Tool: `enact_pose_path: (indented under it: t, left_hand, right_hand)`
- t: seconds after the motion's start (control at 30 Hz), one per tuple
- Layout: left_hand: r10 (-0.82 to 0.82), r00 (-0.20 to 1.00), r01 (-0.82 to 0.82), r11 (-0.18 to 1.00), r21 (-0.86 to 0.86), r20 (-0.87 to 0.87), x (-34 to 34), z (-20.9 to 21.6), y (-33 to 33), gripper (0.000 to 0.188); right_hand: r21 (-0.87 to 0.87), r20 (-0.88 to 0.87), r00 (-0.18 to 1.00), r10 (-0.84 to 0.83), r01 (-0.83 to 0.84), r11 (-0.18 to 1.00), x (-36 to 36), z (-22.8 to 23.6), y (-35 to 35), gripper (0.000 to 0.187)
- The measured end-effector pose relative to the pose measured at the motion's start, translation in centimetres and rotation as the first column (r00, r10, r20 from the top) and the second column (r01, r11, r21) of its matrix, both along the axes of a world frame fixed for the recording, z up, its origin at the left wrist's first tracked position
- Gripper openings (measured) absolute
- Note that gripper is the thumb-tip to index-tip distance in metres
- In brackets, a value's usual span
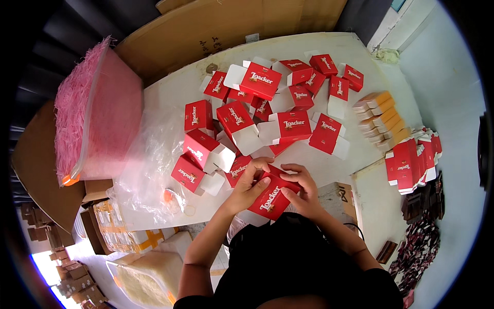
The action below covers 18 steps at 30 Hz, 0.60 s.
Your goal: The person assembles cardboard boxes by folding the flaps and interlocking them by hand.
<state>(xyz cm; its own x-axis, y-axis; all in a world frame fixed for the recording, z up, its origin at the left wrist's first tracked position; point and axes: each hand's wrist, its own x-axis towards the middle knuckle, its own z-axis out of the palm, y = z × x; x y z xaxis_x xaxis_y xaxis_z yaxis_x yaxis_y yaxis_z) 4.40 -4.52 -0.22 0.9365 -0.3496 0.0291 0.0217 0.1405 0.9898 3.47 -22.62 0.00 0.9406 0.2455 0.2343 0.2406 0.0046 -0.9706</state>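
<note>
Close to my body, at the table's near edge, I hold a small red carton [268, 202] with white lettering. My left hand [250, 184] grips its left side, fingers curled over the far end. My right hand [302, 191] has its thumb on the carton's face and its fingers bent over the far right corner. The carton's far end is partly hidden by my fingers. Just beyond my hands lie several more red cartons [294, 126] in a loose heap, many with white end flaps standing out.
A clear tub [116, 108] of pink shredded paper stands at the left beside crumpled clear plastic film [154, 159]. On the right are stacked orange-and-white packs [381, 119], flat red cartons [406, 164] and a pile of small dark wrapped pieces [419, 252]. Cardboard [226, 36] lines the back.
</note>
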Motion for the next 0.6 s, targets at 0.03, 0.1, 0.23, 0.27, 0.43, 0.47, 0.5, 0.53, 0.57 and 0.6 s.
enact_pose_path:
  t: [0.03, 0.1, 0.23, 0.27, 0.43, 0.47, 0.5, 0.53, 0.57, 0.6]
  left_hand:
    - [0.006, 1.0, -0.006, 1.0, 0.023, 0.015, -0.1, -0.4, 0.0, 0.02]
    - [0.042, 0.999, -0.043, 0.999, 0.03, 0.02, -0.3, -0.7, -0.1, 0.02]
    - [0.101, 0.991, -0.099, 0.995, 0.029, -0.088, 0.2, 0.1, -0.1, 0.019]
    - [0.122, 0.986, -0.113, 0.99, 0.084, -0.117, 0.5, 0.6, 0.3, 0.018]
    - [0.624, 0.774, -0.595, 0.774, 0.217, -0.102, 5.6, 1.6, 5.0, 0.015]
    - [0.692, 0.713, -0.681, 0.722, 0.119, -0.115, 6.9, 1.0, 6.3, 0.019]
    - [0.748, 0.653, -0.754, 0.628, 0.192, 0.116, 8.7, -1.8, 9.2, 0.021]
    - [0.767, 0.641, -0.743, 0.613, 0.268, 0.024, 9.9, -2.1, 10.5, 0.026]
    - [0.787, 0.608, -0.779, 0.562, 0.279, 0.11, 10.5, -2.4, 11.1, 0.03]
    - [0.791, 0.61, -0.744, 0.558, 0.369, 0.034, 11.0, -4.1, 13.0, 0.038]
  right_hand:
    - [-0.049, 0.011, 0.999, 0.045, -0.045, 0.998, -0.1, -0.3, -0.3, 0.027]
    - [-0.011, 0.021, 1.0, -0.006, 0.006, 1.0, -0.5, -1.3, -0.1, 0.02]
    - [0.282, -0.016, 0.984, -0.178, 0.175, 0.943, -0.2, -2.4, 1.6, 0.007]
    - [0.296, -0.072, 0.979, -0.192, 0.205, 0.933, 0.0, -2.5, 1.7, 0.006]
    - [0.31, -0.301, 0.926, -0.228, 0.321, 0.895, 0.3, -3.1, -1.4, 0.003]
    - [0.308, -0.335, 0.913, -0.231, 0.338, 0.889, 0.1, -3.8, -2.3, 0.003]
    - [0.219, -0.325, 0.903, -0.28, 0.36, 0.907, -0.2, -4.6, -2.9, 0.004]
    - [0.196, -0.353, 0.888, -0.294, 0.378, 0.905, -0.7, -5.0, -3.9, 0.004]
    - [0.178, -0.383, 0.873, -0.302, 0.39, 0.904, -1.2, -5.3, -4.7, 0.004]
    - [0.156, -0.413, 0.856, -0.311, 0.402, 0.902, -1.7, -5.5, -5.5, 0.004]
